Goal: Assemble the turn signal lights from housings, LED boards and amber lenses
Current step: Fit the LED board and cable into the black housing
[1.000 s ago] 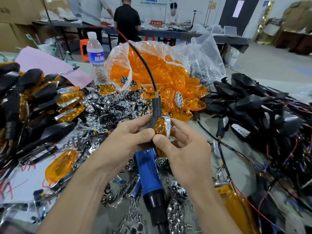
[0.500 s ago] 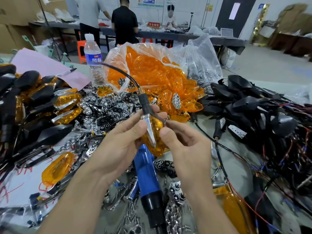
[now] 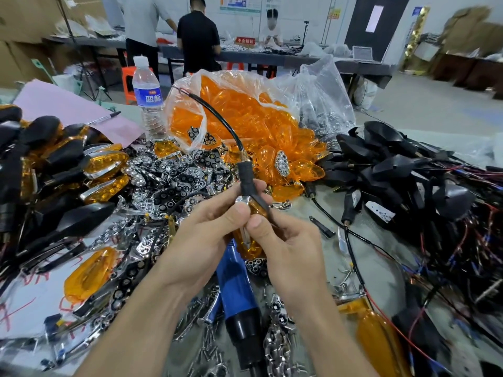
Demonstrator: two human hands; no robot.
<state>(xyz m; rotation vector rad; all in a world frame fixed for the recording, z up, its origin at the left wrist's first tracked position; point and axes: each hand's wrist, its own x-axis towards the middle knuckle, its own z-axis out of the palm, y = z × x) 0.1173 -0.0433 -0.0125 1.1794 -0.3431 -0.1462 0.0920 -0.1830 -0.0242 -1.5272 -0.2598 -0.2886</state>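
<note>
My left hand and my right hand both grip one turn signal light above the table's middle. It has a black housing with a stem, an amber lens and a chrome strip. Its black cable arcs up and to the left. My thumbs press together on the lens. A clear bag of amber lenses lies behind. Chrome LED boards are heaped at centre left. Black housings with wires pile up on the right. Finished lights lie stacked at the left.
A blue electric screwdriver lies under my hands, among loose screws. A water bottle stands behind the parts next to a pink sheet. A loose amber lens lies at the lower left. People work at a far table.
The light has turned in my hands, so its stem and cable now lean further left. My thumbs have closed over the lens.
</note>
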